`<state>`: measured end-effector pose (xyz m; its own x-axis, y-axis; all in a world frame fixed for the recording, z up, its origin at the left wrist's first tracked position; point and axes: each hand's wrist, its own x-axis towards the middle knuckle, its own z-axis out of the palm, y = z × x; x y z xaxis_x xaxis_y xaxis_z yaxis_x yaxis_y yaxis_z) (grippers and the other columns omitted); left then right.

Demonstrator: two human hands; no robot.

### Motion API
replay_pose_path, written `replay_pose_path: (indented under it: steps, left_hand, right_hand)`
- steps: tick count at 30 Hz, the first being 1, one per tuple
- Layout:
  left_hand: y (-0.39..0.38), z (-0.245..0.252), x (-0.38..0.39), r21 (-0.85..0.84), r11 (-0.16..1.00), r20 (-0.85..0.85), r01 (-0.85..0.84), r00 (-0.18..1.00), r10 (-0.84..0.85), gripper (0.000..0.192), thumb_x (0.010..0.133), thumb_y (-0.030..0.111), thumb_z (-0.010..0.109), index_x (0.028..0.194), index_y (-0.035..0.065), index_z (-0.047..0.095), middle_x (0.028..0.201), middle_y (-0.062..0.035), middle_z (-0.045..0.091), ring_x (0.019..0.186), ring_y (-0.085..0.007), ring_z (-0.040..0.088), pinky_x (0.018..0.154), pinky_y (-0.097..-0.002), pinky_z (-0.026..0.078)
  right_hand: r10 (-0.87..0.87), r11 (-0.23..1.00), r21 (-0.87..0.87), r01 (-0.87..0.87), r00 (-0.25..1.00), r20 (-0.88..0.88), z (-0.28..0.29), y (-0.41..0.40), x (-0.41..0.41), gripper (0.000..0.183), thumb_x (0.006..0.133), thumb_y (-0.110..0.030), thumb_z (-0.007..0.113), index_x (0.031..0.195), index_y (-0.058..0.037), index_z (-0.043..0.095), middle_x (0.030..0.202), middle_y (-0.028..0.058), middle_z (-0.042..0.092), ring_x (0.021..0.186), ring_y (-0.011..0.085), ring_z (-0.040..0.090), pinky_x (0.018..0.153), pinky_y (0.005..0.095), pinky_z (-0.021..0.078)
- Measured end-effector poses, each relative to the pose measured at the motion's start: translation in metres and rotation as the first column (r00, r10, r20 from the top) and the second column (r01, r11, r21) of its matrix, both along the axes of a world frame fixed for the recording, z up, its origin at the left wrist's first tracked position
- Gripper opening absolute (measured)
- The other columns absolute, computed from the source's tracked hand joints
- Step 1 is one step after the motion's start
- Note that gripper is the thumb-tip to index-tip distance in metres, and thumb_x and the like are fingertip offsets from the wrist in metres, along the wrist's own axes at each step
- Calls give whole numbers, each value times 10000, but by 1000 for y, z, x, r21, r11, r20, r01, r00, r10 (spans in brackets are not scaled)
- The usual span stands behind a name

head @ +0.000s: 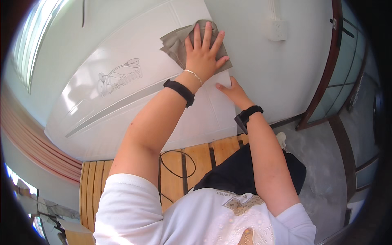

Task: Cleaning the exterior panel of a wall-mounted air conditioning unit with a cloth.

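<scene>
A large glossy white panel (183, 122), moulded with a flower, lettering and a long grey stripe, stands upright on a wooden slatted bench (196, 156). My left hand (203, 50) lies with spread fingers on a grey-brown cloth (176, 44), pressing it against the panel near its right edge. The cloth is bunched, and its loose corners stick out to the left and right. Lower down, my right hand (237, 93) holds that same edge. Its thumb rests on the front face, while most of the fingers are hidden. Both wrists wear black bands.
A thin black cable (194, 165) loops over the slats. Behind the panel is a pale wall with a power socket (278, 30). To the right stands a brown-framed glass door (340, 73) above a grey floor (321, 171). A pinkish curtain (36, 137) hangs at the left.
</scene>
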<state>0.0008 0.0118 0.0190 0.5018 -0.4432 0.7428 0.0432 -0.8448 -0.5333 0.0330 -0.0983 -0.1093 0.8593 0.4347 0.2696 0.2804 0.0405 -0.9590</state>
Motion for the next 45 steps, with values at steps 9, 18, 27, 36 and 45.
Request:
replay_pose_path:
  steps: [9,18,27,36,45]
  left_hand:
    - [57,70,-12,-34,996,197,80,978,-72,549,747,474,488,1223,217,391,1301,-134,304,1197,-320,259,915,-484,243]
    - [256,99,-93,-562,809,389,-175,807,445,513,814,466,348,1168,110,450,1239,-171,380,1160,-336,304,959,-415,223]
    - [313,99,-131,-900,435,341,7,631,697,573,809,539,286,1211,147,398,1283,-150,325,1194,-275,294,961,-438,218]
    - [365,40,-165,-986,138,165,91,564,809,583,802,539,245,1195,130,378,1225,-140,379,1114,-290,388,908,-417,318]
    - [387,-41,-185,-960,-202,-264,-195,380,886,441,860,400,295,1210,133,328,1249,-146,353,1099,-327,407,860,-406,408]
  right_hand:
    - [-110,991,-74,112,994,27,-16,-4,4,690,817,-554,343,1156,47,368,1169,252,418,1124,340,379,923,381,294]
    - [-43,992,-115,44,999,11,-1,1,-7,785,808,-581,347,1209,92,297,1192,239,402,1140,293,372,941,329,279]
    - [-87,990,-112,86,996,-5,-8,-1,-6,690,845,-529,319,1187,70,336,1144,209,443,1078,282,412,935,327,278]
    - [-125,992,27,123,988,86,-20,6,4,594,854,-510,333,1075,34,426,1000,125,506,948,190,454,872,284,325]
    - [-151,987,60,146,985,82,-21,8,1,544,848,-478,388,1053,22,442,985,124,517,928,189,468,850,285,343]
